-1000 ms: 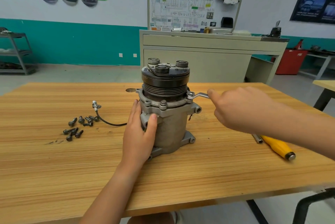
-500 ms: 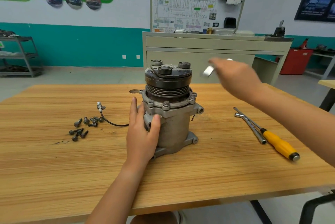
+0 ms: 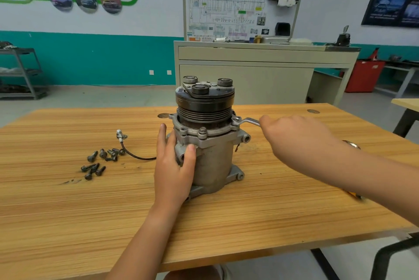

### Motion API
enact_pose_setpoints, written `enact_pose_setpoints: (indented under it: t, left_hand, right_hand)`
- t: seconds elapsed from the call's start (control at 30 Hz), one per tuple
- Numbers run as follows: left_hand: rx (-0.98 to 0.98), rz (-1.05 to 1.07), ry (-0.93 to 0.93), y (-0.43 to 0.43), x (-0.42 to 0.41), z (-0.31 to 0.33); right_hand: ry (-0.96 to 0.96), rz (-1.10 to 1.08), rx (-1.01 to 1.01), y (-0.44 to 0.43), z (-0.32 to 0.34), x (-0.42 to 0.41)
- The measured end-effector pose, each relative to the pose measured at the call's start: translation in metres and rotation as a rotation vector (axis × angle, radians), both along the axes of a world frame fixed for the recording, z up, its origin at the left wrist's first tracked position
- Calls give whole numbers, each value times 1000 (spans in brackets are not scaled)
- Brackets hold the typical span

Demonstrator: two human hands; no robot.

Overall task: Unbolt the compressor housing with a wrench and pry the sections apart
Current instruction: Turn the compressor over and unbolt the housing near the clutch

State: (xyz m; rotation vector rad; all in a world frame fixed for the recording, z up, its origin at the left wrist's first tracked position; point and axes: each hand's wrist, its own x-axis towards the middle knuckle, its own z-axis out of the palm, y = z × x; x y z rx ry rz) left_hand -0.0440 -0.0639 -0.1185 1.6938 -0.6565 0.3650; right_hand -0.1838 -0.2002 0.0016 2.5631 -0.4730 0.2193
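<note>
**Item 1 – left hand** (image 3: 174,164): we log it wrapped on the compressor (image 3: 213,161), left side of the housing. Fingers run up along the casting, thumb lies across the front just under the flange. A holding grip, not loose.

**Item 2 – right hand** (image 3: 294,141): right of compressor, level w/ the flange. Fingers curl down on the handle of the wrench (image 3: 248,121) and grip it. Palm side hidden.

**Item 3 – wrench, qty 1:** lies approx level. Ring end sits on a bolt at the compressor's right flange edge; handle runs out right into the hand.

**Item 4 – compressor, qty 1:** upright, pulley end up, mounting ears down on the wooden table (image 3: 226,223), approx ctr. We count 3 round hubs on the top plate. One flange bolt (image 3: 202,131) in place at front.

**Item 5 – loose bolts** (image 3: 97,163): scattered on the table left of compressor, well apart from it. We count approx 9; some overlap, so qty not firm.

**Item 6 – connector** (image 3: 120,135), qty 1: white plug between bolts & compressor. Its black lead curves toward the compressor, passing behind the left hand.

**Item 7 – yellow-handled tool** (image 3: 353,194): right of compressor, mostly hidden under the right forearm. We cannot tell the type.

**Item 8 – red bin** (image 3: 364,75): far behind-right of compressor, on the floor. Contents not visible.
</note>
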Motion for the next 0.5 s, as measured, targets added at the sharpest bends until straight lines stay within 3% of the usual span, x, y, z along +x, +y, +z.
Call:
enact_pose_setpoints:
  t: [0.17,0.37,0.5]
  left_hand:
    - [-12,-6,-10,0,1,-1]
    - [-12,-27,-35,0,3,-1]
    - [-18,-26,-78,1,2,2]
  right_hand:
    - [35,-45,-33,17,-5,5]
    - [92,124,-175,-38,10,16]
    - [-36,304,-128,-73,5,66]
